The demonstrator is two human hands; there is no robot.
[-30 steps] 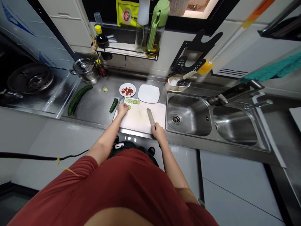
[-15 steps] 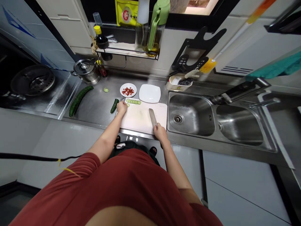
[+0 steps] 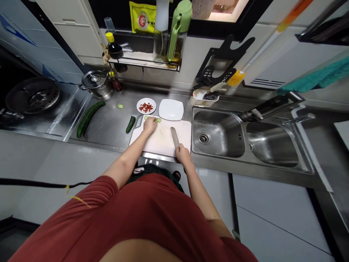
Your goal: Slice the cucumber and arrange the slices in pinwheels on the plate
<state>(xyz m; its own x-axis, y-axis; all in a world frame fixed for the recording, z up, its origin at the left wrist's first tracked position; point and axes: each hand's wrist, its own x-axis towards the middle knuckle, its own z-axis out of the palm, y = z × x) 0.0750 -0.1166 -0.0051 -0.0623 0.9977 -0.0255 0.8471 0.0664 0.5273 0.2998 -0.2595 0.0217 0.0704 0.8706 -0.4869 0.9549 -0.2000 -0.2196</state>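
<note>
My right hand (image 3: 183, 154) is wrapped round the handle of a knife (image 3: 175, 137), its blade lying over the white cutting board (image 3: 167, 140). At the board's upper left, my left hand (image 3: 150, 125) is over a row of cucumber slices (image 3: 158, 120) and partly covers them. Its fingers are bent together, and whatever they may hold is too small to make out. A short cucumber piece (image 3: 130, 124) lies left of the board. Behind the board are a small plate of chopped red pieces (image 3: 146, 106) and a white square plate (image 3: 171, 110).
A whole cucumber (image 3: 88, 118) and one slice (image 3: 120, 106) lie on the steel counter at left. A lidded pot (image 3: 97, 84) and a small bottle (image 3: 115, 82) stand behind. The double sink (image 3: 218, 133) is at right, below a utensil holder (image 3: 204, 98).
My left hand has moved right, from the board's left edge onto the cucumber slices. The knife stays in my right hand, nearly in the same place. The whole view has shifted slightly.
</note>
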